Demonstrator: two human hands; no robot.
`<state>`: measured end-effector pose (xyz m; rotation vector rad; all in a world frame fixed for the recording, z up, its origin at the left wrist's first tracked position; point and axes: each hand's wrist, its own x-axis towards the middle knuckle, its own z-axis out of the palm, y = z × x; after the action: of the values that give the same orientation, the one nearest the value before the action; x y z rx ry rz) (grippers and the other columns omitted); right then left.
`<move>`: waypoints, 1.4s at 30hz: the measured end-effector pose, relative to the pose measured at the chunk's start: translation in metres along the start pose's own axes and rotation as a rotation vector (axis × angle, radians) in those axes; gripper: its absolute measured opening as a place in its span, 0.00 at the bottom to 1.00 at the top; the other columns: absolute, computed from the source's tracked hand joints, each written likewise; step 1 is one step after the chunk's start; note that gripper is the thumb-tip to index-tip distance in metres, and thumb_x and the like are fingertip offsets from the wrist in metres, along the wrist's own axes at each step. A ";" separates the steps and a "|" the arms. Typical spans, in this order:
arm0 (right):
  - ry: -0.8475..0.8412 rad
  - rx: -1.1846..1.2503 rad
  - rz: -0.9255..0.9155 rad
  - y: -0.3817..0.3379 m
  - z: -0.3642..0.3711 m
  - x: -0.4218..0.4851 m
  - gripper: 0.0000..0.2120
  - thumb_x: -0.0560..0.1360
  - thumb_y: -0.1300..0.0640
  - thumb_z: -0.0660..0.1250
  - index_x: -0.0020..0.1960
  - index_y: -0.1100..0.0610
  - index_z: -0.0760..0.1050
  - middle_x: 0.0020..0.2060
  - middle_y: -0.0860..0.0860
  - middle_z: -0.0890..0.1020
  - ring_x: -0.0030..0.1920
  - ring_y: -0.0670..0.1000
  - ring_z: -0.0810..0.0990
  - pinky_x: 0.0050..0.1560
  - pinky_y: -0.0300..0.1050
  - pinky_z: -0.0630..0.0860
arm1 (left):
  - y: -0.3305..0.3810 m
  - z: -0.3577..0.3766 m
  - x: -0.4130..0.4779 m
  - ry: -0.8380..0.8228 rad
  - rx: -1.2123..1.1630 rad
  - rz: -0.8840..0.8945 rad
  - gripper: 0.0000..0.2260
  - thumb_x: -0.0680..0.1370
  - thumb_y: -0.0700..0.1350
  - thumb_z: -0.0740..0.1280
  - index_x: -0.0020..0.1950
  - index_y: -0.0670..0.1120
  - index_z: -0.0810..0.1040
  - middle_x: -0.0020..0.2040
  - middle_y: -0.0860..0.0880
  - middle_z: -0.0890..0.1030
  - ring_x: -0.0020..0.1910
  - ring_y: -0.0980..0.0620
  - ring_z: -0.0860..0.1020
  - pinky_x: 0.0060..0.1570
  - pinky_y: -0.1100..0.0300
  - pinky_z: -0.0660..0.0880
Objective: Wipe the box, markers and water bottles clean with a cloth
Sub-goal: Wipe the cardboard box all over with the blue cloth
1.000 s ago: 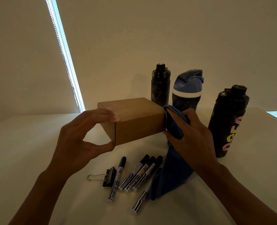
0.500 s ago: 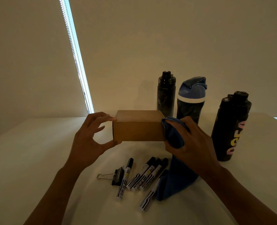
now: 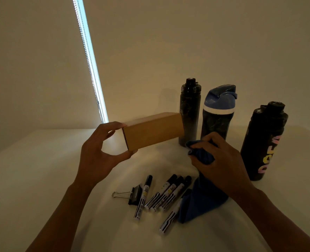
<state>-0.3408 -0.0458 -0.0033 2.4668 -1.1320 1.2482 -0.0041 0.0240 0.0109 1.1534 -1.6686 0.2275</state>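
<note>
Box: the brown cardboard box (image 3: 154, 131) is at the middle of the view. Its long axis runs from 8 o'clock to 2 o'clock, and the far end points at the slim black bottle (image 3: 189, 113).
Box contact: I cannot tell whether the far end rests on the table (image 3: 41, 179).
Left hand: the left hand (image 3: 97, 155) grasps the box's 8 o'clock end, fingers on the top edge and thumb under the bottom corner.
Right hand: the right hand (image 3: 221, 160), at 4 o'clock of the box and apart from it, is clenched around the bunched blue cloth (image 3: 203, 199).
Cloth: its loose end hangs down to the table and covers part of one marker.
Markers: five markers (image 3: 168, 193) lie at 6 o'clock of the box, caps pointing to about 1 o'clock.
Bottles: all stand upright at 3 o'clock of the box: the slim black one, the blue-lidded bottle (image 3: 217, 113) and the lettered black bottle (image 3: 265, 142).
Clip: a binder clip (image 3: 134, 195) lies at 9 o'clock of the markers, touching the leftmost one.
</note>
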 end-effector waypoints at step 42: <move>-0.206 0.713 0.247 -0.042 0.005 0.005 0.46 0.68 0.45 0.79 0.76 0.34 0.55 0.71 0.39 0.68 0.67 0.43 0.73 0.59 0.44 0.79 | 0.009 0.008 -0.002 -0.035 0.217 0.150 0.35 0.64 0.51 0.86 0.69 0.47 0.80 0.66 0.50 0.80 0.65 0.50 0.77 0.66 0.60 0.73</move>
<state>-0.3064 -0.0216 0.0052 3.0917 -1.2272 1.7462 -0.0161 0.0240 0.0092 1.1975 -1.7961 0.4954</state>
